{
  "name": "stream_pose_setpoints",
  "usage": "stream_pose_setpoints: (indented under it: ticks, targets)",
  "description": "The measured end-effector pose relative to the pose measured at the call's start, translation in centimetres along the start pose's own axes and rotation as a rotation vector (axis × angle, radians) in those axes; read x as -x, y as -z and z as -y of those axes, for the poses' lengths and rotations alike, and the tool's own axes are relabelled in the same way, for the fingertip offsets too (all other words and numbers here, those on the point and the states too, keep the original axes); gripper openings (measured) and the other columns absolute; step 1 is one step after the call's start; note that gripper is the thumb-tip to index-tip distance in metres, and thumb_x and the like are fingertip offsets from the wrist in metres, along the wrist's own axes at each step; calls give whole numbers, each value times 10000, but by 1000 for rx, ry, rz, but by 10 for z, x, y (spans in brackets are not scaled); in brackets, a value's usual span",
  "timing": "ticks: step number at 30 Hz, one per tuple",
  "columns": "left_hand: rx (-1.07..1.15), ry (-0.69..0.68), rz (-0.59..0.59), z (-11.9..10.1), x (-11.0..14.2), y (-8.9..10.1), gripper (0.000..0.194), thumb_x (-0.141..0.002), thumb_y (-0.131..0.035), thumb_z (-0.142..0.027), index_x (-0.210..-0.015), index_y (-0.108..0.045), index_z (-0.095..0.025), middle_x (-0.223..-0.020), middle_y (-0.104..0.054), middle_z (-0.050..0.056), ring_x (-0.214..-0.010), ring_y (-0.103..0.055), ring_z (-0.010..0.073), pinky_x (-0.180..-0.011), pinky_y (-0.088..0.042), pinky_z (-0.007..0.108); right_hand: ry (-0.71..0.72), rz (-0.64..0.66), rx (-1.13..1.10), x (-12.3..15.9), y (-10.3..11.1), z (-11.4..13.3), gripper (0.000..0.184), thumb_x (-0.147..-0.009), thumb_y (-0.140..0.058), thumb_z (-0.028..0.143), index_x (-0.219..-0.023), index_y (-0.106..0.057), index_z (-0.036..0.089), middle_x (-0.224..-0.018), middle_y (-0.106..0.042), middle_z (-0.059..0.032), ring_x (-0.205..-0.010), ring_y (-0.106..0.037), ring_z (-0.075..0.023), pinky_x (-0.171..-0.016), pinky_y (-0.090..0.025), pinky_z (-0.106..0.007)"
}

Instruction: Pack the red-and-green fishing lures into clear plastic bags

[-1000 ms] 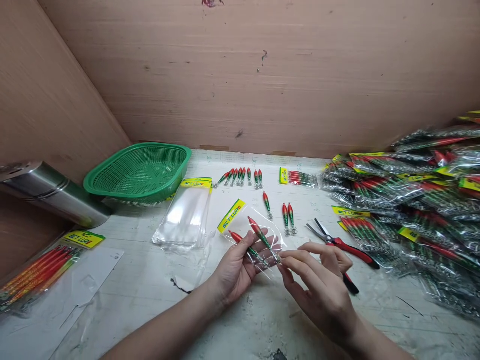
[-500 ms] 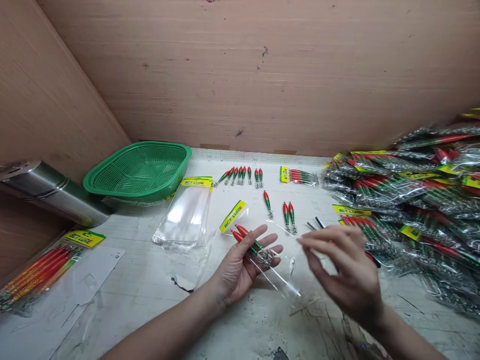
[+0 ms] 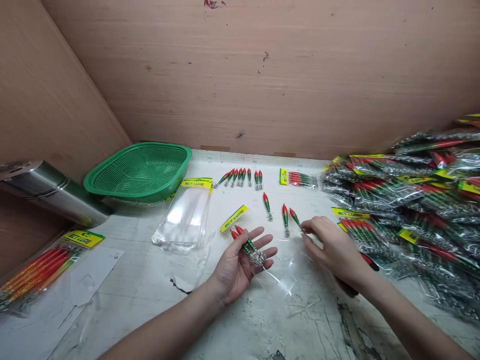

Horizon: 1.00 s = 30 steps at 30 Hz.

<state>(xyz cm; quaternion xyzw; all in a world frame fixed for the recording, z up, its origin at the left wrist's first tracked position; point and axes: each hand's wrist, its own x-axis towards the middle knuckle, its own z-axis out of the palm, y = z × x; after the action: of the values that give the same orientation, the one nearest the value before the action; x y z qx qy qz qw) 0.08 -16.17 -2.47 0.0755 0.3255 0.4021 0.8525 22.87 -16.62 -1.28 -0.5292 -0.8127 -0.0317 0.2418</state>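
Note:
My left hand [image 3: 240,262], palm up with its fingers spread, keeps a pair of red-and-green fishing lures [image 3: 248,241] under its thumb. They lie on or in a clear plastic bag with a yellow header [image 3: 234,218]; which of the two I cannot tell. With thumb and fingertips, my right hand [image 3: 330,245] has the hook end of a tilted single lure [image 3: 295,216] on the table. Just left of that one lies another lure [image 3: 285,220], and a third lure [image 3: 267,206] sits farther back. Several more lures [image 3: 240,177] form a row behind.
Flat bags with yellow headers [image 3: 183,215] are stacked left of my left hand, near a green basket [image 3: 138,192]. A metal cylinder [image 3: 56,192] and a packet of orange lures [image 3: 41,270] are at far left. Packed lures [image 3: 405,200] pile up at right, with one packet [image 3: 298,178] at the back.
My right hand has come down from above the bag to the table and taken the hook end of a lure, which now tilts away from its neighbour. My left hand has shifted slightly left.

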Motion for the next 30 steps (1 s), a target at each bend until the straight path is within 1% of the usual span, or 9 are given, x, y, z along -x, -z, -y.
stream_pose_setpoints:
  ticks: [4,7,10,12,16,18,21,24,30]
  targets:
    - [6,-5,-8,-1,-2,0,318,-893,-490,-314,-1113,-596,-110,-1010,-712,116,-794,-708,235,-614,-562,290,-86,-17,-303,22,64,25,116,-865,-531,259,-978,-545,233,-823,-615,-39,-755,-597,-185,-638,-500,-292]
    - [8,-6,-5,-1,-2,1,322,-899,-477,-314,-1116,-595,-109,-1006,-714,114,-792,-708,235,-617,-558,292,26,84,-423,38,88,47,193,-838,-574,227,-1026,-529,241,-827,-622,-33,-790,-618,-193,-745,-522,-311]
    - [1,3,13,1,-1,2,331,-898,-475,-320,-1124,-596,-110,-1011,-713,114,-800,-707,239,-634,-554,298,165,182,-425,39,78,67,200,-815,-551,104,-977,-536,222,-767,-616,-13,-695,-603,-143,-664,-522,-245]
    - [-14,8,28,2,0,2,338,-896,-479,-329,-1133,-594,-116,-1013,-713,116,-808,-707,244,-648,-552,302,203,123,-357,32,61,77,201,-812,-512,57,-955,-550,195,-750,-619,-19,-672,-584,-134,-620,-505,-238]
    - [-30,7,42,3,2,2,348,-884,-508,-337,-1153,-588,-131,-1006,-716,116,-821,-707,247,-699,-550,323,244,-54,-180,23,37,88,234,-812,-475,16,-977,-579,145,-780,-647,-49,-706,-569,-161,-659,-482,-300]
    - [-21,-11,31,3,2,1,333,-875,-524,-334,-1131,-599,-135,-1015,-714,115,-829,-705,252,-694,-550,331,243,-53,-191,23,37,90,228,-803,-475,10,-938,-591,153,-746,-639,-42,-694,-564,-163,-645,-470,-301]
    - [9,-45,-16,2,0,1,302,-860,-547,-352,-1040,-634,-125,-1019,-713,116,-856,-699,262,-683,-551,331,235,20,-285,28,50,89,189,-796,-497,30,-864,-585,184,-685,-604,-24,-669,-562,-160,-617,-465,-287]
    - [26,-56,-51,0,-2,1,283,-843,-577,-357,-965,-656,-114,-998,-719,111,-874,-696,261,-700,-552,321,226,84,-322,30,63,85,169,-805,-520,58,-889,-568,197,-704,-599,-27,-674,-570,-161,-611,-476,-278]
    - [5,-49,-23,2,0,2,315,-845,-576,-369,-1021,-651,-118,-1036,-712,116,-883,-695,250,-733,-556,319,256,65,-310,27,62,84,200,-776,-516,25,-871,-567,194,-686,-597,-21,-643,-552,-154,-582,-462,-275]
